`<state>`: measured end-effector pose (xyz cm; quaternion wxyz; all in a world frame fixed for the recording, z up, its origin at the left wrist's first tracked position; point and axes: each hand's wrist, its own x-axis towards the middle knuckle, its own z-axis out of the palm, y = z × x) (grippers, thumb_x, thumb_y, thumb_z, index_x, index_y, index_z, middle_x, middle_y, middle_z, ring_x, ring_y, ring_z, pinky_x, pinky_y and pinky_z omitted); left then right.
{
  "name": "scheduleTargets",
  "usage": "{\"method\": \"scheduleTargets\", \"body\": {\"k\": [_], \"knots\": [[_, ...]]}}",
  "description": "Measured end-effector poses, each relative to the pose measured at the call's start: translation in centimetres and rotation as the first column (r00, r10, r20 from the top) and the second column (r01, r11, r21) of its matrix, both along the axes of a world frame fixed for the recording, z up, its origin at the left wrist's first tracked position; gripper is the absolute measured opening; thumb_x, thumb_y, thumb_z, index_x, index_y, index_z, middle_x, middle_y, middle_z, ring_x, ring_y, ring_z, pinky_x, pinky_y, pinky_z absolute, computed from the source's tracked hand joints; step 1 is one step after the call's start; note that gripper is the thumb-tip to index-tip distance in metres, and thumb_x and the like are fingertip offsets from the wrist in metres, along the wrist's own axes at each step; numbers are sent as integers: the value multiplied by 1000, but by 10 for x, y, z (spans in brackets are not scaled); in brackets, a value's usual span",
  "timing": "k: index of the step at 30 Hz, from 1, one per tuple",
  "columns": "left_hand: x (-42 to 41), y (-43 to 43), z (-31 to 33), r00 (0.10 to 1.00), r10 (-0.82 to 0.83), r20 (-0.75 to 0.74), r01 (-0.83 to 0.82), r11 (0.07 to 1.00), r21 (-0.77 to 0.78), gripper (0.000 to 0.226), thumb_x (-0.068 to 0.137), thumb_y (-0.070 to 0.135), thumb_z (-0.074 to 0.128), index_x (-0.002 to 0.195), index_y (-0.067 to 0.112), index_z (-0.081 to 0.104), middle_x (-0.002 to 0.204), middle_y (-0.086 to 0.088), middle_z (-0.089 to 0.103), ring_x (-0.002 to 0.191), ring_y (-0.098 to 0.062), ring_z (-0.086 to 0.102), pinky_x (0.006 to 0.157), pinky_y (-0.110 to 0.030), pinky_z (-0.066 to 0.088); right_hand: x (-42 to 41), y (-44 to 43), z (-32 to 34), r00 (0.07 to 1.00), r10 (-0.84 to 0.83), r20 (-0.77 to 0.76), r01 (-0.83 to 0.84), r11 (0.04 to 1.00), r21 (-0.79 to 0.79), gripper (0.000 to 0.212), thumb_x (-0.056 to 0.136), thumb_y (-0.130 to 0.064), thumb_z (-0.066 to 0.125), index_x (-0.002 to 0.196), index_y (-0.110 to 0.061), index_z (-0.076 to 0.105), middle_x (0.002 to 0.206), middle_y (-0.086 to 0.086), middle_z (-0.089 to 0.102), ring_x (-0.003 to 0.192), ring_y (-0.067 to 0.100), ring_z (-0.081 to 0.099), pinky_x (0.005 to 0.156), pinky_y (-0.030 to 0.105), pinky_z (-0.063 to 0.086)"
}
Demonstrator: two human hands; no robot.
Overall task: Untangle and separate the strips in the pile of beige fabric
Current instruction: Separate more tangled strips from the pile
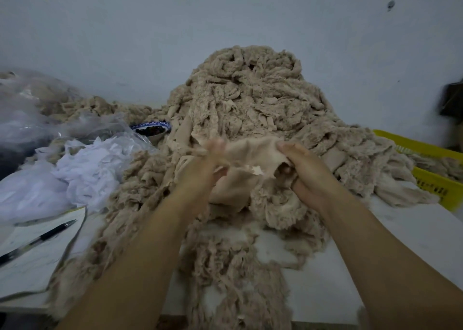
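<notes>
At frame centre a smooth beige strip [250, 152] is held stretched between both hands, just in front of the tall pile [253, 89]. The right hand [307, 170] is clamped on its right edge. The blurred left hand [211, 162] appears pinched on the left edge. The strip is probably best drawn out slowly, so tangled neighbours are freed, not dragged.

Pale blue-grey wall [125, 41] with dark smudges, white table [413, 229], dim light.

A small textile workroom: a heap of beige fabric strips [250, 99], bagged scraps [37, 119], a yellow crate [431, 179], bare wall [125, 34].
</notes>
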<state>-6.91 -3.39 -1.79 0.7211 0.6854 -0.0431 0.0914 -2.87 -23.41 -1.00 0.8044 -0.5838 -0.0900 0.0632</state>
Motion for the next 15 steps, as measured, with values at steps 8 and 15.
{"method": "scheduleTargets", "body": {"k": [8,15], "knots": [[11,-31,-2,980,171,-104,-167,985,49,22,96,13,51,103,17,72,75,-1,74,65,-15,69,61,-25,57,-5,-6,0,949,197,245,-79,904,-421,45,84,-63,63,115,-30,68,114,-8,72,101,7,69,85,28,56],[17,19,6,943,207,-260,-325,741,-588,20,103,11,38,94,13,56,50,5,48,36,-3,35,31,-15,20,-1,-37,-35,963,117,243,106,666,-739,16,97,-31,58,85,-26,67,82,-8,68,78,12,63,70,26,45]]}}
